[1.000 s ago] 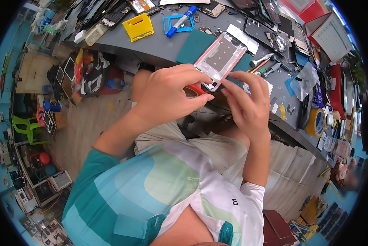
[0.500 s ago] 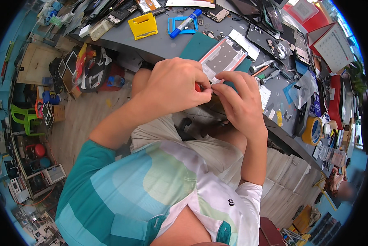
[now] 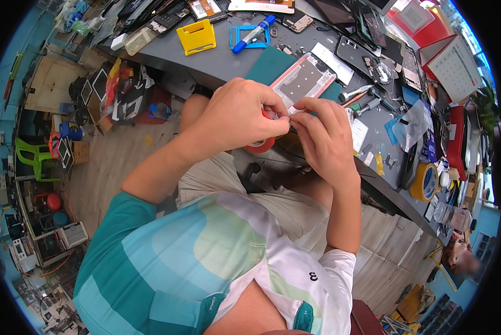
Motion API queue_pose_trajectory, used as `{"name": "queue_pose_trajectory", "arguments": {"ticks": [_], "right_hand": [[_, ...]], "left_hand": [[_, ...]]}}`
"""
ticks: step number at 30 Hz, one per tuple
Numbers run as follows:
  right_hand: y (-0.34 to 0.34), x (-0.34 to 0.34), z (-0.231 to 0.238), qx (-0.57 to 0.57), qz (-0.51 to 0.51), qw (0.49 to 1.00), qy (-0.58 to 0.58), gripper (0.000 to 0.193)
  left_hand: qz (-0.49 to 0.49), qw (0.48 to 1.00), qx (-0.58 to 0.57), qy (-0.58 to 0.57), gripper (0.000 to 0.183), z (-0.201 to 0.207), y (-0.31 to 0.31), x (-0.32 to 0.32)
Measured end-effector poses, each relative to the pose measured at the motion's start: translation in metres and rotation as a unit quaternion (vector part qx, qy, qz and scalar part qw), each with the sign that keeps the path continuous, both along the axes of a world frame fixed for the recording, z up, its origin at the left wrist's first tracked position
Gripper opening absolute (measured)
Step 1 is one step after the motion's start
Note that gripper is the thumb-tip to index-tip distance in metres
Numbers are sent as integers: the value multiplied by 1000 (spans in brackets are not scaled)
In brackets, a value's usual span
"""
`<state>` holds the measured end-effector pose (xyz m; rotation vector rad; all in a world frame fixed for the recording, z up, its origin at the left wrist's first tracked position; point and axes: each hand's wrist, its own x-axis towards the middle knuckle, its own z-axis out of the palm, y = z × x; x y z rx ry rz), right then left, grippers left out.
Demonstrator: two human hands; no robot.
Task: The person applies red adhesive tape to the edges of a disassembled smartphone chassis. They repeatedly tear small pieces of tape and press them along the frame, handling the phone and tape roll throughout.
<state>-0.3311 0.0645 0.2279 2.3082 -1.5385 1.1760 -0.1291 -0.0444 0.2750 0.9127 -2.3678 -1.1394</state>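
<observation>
Over the near edge of the bench, my two hands meet with their fingertips almost touching. My left hand (image 3: 242,111) is closed around a red roll of tape (image 3: 263,145), whose curved rim shows below the fingers. My right hand (image 3: 327,134) pinches thumb against forefinger beside the left fingertips; whatever lies in that pinch is too small to make out. Just beyond the fingers a phone housing (image 3: 304,82), with a dark grey middle and red strips along its long edges, lies tilted on a green mat (image 3: 265,66).
Screwdrivers (image 3: 367,106) lie right of the phone housing. Farther back are a blue marker (image 3: 254,34), a yellow plastic frame (image 3: 197,38) and several phone parts. A yellow tape roll (image 3: 424,182) stands at the bench's right edge. A green chair (image 3: 34,159) is at the far left.
The red roll has come into clearer view below my left hand. Both hands stay nearly in place, fingertips still close together.
</observation>
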Motion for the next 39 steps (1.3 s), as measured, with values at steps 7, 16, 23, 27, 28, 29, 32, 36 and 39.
{"name": "queue_pose_trajectory", "arguments": {"ticks": [7,16,23,27,28,29,32,36,39], "right_hand": [[-2,1,-16,-47,-18,999,-9,28],[-2,1,-26,-55,-29,998,-22,33],[4,1,-21,-12,-29,999,-40,28],[6,3,-15,12,-27,998,-62,26],[6,4,-14,19,-27,997,-66,25],[6,4,-13,21,-29,997,-63,25],[6,6,-12,29,-32,997,-62,26],[5,9,-11,31,-31,996,-76,32],[6,10,-13,36,-31,994,-97,36]], "left_hand": [[27,995,93,24,19,-5,-2,-4],[60,991,66,95,18,-12,-20,6],[27,983,159,92,21,-7,-29,33],[-17,977,188,96,25,-16,-30,45],[-26,975,200,95,27,-18,-29,46],[-36,972,211,93,29,-21,-29,47],[-50,967,226,108,35,-22,-24,48],[-58,968,212,124,35,-24,-23,51],[-53,967,198,152,22,-21,-17,50]]}}
